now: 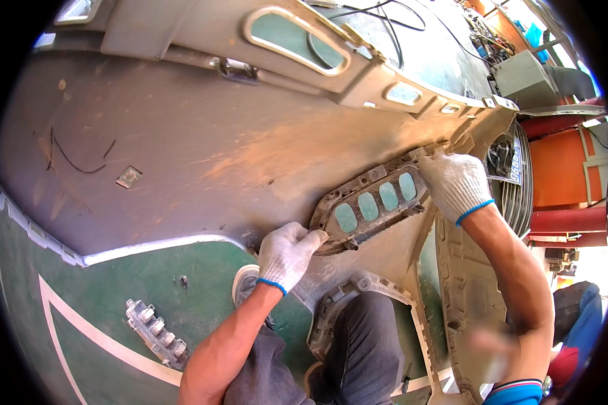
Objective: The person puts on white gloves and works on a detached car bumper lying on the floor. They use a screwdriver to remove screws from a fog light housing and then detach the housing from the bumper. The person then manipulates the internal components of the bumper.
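My gloved left hand (287, 253) grips the near left end of a dark, dusty plastic lamp bezel (348, 241), its thumb lying on the rim. Several rounded openings run along the bezel, and green floor shows through them. At the far right end, my gloved right hand (456, 182) is closed round the rim; its fingertips are partly hidden. The bezel is held tilted, its right end higher in the view, against the inside of a large grey-brown vehicle bumper cover (182, 148). A brown dusty film covers the bumper near the bezel.
A grey lamp unit with several lenses (157, 332) and small dark clips (182, 281) lie on the green floor (209, 270) to the left. Another opening in the bumper frame (385, 287) surrounds my knee. Orange and red equipment (557, 169) stands at the right, where another person's blue clothing (583, 324) shows.
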`<state>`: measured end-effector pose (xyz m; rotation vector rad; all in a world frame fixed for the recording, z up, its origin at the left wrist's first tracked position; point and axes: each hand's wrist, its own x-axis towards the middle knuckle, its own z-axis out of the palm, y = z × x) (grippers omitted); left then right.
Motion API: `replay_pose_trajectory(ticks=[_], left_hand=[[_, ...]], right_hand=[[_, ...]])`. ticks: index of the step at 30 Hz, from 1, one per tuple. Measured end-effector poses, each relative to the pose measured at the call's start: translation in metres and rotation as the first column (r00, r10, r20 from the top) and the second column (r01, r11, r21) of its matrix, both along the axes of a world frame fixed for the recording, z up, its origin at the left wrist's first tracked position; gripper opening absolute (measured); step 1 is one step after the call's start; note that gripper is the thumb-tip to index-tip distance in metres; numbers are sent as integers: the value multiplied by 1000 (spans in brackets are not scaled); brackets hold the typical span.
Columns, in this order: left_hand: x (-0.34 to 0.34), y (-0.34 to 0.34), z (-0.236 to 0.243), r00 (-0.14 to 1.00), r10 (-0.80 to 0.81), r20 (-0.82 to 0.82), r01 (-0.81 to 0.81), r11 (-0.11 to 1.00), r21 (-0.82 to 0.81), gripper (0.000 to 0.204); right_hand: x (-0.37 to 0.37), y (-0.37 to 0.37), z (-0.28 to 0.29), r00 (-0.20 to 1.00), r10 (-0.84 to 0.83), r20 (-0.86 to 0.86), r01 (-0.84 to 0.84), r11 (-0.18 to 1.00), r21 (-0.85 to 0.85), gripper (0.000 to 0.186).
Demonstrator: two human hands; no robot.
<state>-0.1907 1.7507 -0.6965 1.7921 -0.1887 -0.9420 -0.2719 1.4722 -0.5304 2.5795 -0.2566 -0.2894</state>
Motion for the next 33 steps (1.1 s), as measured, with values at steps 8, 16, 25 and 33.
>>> replay_pose_trajectory(ticks=[8,16,25,33], left_hand=[[4,2,7,997,-70,-25,71,996,58,45],[3,1,5,997,-72,-26,73,995,62,45],[2,2,0,997,-78,-26,79,995,54,46],[2,2,5,996,-91,0,90,994,58,47]], right_hand=[[5,-7,4,998,66,3,-66,998,4,12],[15,-8,-1,991,57,-122,-63,997,-46,11],[26,23,-6,980,-74,-184,43,986,-163,13],[5,17,-22,951,-296,-90,303,950,77,19]])
